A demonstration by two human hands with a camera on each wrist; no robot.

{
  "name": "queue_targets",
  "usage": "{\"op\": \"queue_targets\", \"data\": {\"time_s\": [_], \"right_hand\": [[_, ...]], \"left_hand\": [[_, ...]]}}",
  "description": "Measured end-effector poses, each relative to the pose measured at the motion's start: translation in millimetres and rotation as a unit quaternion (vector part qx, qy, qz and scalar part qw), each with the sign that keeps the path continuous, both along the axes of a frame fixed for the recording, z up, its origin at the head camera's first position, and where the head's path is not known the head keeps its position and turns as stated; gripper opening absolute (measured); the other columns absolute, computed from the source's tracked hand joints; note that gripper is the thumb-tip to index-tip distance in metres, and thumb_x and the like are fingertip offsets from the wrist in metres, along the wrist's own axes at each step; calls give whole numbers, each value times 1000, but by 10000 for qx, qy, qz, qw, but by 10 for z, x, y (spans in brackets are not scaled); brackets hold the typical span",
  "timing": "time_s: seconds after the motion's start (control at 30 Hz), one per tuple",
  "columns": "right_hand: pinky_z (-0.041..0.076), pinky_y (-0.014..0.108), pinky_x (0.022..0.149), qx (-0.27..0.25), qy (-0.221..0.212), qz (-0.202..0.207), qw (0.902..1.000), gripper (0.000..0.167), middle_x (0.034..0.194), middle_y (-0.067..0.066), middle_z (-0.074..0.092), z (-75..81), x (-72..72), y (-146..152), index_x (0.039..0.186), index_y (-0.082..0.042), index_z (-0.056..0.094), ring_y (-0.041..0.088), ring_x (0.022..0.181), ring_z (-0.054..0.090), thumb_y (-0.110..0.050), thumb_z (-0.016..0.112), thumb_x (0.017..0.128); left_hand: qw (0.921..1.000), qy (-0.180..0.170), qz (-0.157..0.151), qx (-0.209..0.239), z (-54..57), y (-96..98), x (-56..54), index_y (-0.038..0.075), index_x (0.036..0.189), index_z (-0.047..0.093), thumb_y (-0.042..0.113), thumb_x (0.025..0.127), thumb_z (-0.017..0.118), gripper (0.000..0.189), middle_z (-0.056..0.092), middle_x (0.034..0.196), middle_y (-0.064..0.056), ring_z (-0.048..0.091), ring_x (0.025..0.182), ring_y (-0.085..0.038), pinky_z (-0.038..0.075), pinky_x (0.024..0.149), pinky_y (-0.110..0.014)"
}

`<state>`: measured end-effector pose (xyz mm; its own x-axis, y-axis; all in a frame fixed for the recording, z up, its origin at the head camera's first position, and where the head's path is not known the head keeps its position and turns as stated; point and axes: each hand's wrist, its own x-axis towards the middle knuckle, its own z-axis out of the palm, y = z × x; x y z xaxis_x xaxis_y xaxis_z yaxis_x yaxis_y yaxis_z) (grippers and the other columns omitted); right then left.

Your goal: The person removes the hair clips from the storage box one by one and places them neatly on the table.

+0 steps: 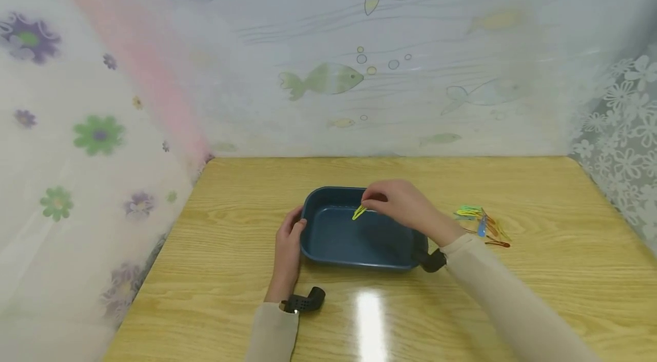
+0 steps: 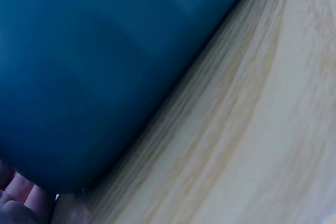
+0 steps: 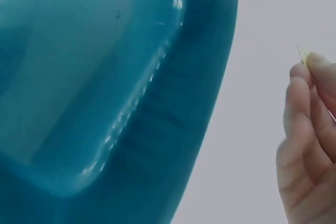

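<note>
A dark blue rectangular basin (image 1: 328,239) stands on the wooden table in the head view. My left hand (image 1: 288,245) holds its left side, thumb at the rim and fingers against the outer wall. In the left wrist view, the basin's wall (image 2: 105,66) fills the upper left, with a few fingers of the left hand (image 2: 23,200) at the corner. Over the basin, my right hand (image 1: 400,202) pinches a yellow hair clip (image 1: 359,212) between thumb and fingertips. Only a thin edge of the clip (image 3: 303,56) shows in the right wrist view.
Right of the basin lies a loose pile of hair clips (image 1: 482,226) in green, yellow, blue and brown, partly behind the right forearm. A fish-patterned sheet (image 1: 328,111) hangs behind the table (image 1: 215,248). Flowered sheets stand at both sides.
</note>
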<state>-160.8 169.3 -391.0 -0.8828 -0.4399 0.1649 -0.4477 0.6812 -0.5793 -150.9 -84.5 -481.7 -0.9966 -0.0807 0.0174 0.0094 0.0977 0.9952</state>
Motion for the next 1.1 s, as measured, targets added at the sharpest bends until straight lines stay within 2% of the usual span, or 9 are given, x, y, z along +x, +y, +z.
{"op": "queue_targets", "data": {"time_s": [0.1,0.27,0.37,0.5,0.53,0.6,0.7,0.9,1.1], "right_hand": [[46,25,66,-62,284,-181,9994,8,84,-14,60,3,83,65,90,-23,65,1,73,54,-26,61,84],[46,25,65,-217,725,-460,9961,10,86,-12,61,-34,206,166,92,-21,66,2,73,54,-25,61,84],[45,26,63,-308,903,-677,9931,10,86,-12,61,-70,258,222,92,-21,65,3,71,54,-26,61,84],[43,26,58,-695,891,-1021,9883,10,84,-13,60,-137,342,317,92,-23,65,4,67,51,-28,60,85],[43,25,57,-855,850,-1137,9862,9,82,-12,60,-156,371,344,91,-24,64,4,66,51,-29,60,84],[43,25,54,-1177,683,-1430,9803,10,81,-11,60,-186,446,403,92,-25,63,6,63,51,-32,60,85],[43,25,51,-1549,433,-1856,9694,13,81,-8,61,-221,539,498,93,-26,62,12,60,53,-35,59,84],[40,26,49,-1965,222,-2472,9486,18,79,-3,62,-263,647,691,96,-23,63,14,57,54,-35,59,84],[47,22,58,-2492,113,-3271,9115,26,90,-3,61,-376,711,845,103,-21,65,12,73,58,-37,59,83]], "left_hand": [[10000,-31,22,-43,4,-5,-4,24,117,55,22,90,48,29,53,119,8,44,113,-8,32,97,-32],[10000,34,-2,-13,33,-8,-3,20,119,55,21,90,48,30,53,120,4,44,113,-10,32,97,-33],[10000,1,-47,56,144,10,35,15,121,54,17,90,48,31,52,122,0,43,114,-13,31,98,-34],[9998,-90,-83,151,149,14,37,12,122,53,14,91,48,32,51,123,-3,43,115,-14,31,98,-34],[9998,-76,-81,152,118,10,28,13,121,53,15,91,48,32,51,123,-2,43,115,-14,31,98,-34],[9998,-68,-78,152,44,1,3,15,121,54,16,90,48,31,52,122,-1,43,115,-13,31,98,-34],[10000,-13,-7,65,11,6,4,17,119,55,17,90,48,30,53,121,1,44,114,-12,32,97,-33],[10000,25,21,5,2,6,-9,21,118,56,19,90,48,30,53,119,5,44,113,-9,32,98,-33],[10000,6,7,-15,24,8,-3,18,120,54,19,90,48,31,52,122,2,43,115,-11,31,98,-34]]}}
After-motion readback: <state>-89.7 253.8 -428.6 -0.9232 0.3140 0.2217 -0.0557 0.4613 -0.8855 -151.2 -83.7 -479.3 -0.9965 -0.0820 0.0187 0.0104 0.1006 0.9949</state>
